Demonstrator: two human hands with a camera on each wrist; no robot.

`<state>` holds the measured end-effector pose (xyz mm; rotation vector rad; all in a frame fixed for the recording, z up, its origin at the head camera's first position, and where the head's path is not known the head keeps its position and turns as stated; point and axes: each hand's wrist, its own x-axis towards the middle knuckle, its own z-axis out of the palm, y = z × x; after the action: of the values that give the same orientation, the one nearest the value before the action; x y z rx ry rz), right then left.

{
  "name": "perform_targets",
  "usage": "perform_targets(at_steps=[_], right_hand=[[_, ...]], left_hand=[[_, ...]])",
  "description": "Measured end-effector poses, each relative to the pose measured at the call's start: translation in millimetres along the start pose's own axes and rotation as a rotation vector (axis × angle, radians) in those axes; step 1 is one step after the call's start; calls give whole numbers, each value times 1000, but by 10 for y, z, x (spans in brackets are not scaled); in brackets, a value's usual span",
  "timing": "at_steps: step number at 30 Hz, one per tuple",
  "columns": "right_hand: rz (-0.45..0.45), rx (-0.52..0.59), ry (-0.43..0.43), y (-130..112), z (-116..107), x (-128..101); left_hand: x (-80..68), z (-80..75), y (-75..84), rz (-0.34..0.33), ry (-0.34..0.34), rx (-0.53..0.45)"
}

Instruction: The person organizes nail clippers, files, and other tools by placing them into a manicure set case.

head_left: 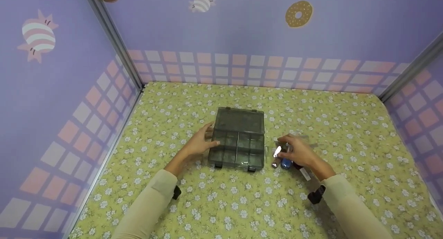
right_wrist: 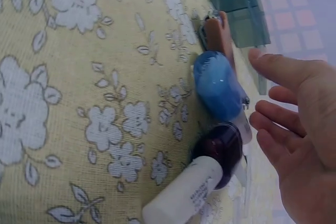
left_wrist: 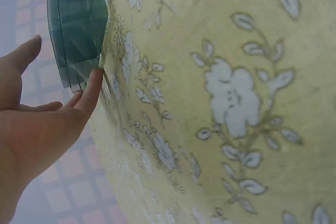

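A smoky translucent compartment box (head_left: 236,150) lies on the cloth with its lid (head_left: 240,120) laid back on the far side. My left hand (head_left: 202,142) is at the box's left side, thumb over the edge; in the left wrist view its extended fingers (left_wrist: 90,95) are at the box wall. To the right, my right hand (head_left: 299,150) hovers over a group of small items, its fingers bent loosely. Under it are a copper-coloured nail clipper (right_wrist: 218,36), a glossy blue oval item (right_wrist: 216,83) and a dark nail polish bottle (right_wrist: 220,148) with a white cap (right_wrist: 184,192). No item shows between its thumb and fingers.
A yellow flowered cloth (head_left: 207,204) covers the table. Thin clear pieces (head_left: 311,145) lie beyond the right hand, and another clear strip (head_left: 267,154) is beside the box. Purple patterned panels (head_left: 242,31) enclose the back and sides.
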<state>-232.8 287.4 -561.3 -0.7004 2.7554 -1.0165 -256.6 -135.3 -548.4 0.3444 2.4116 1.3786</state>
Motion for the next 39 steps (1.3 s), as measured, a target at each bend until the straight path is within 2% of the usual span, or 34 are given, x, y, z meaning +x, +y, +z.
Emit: perform_targets(at_steps=[4, 7, 14, 23, 30, 33, 39], right_hand=[[14, 3, -31, -1, 23, 2], [4, -3, -34, -7, 22, -4], [-6, 28, -75, -23, 9, -18], [51, -9, -107, -76, 32, 67], [22, -5, -129, -78, 56, 90], [31, 28, -114, -70, 49, 79], [109, 69, -19, -46, -23, 85]], left_hand=[[-31, -9, -20, -57, -38, -166], [-51, -6, -20, -80, -60, -226], [-99, -29, -51, -97, -86, -247], [-82, -24, -134, -72, -103, -304], [-84, -31, -186, -78, -108, -313], [-94, -30, -194, -79, -105, -314], [-91, -25, -213, -57, -116, -348]])
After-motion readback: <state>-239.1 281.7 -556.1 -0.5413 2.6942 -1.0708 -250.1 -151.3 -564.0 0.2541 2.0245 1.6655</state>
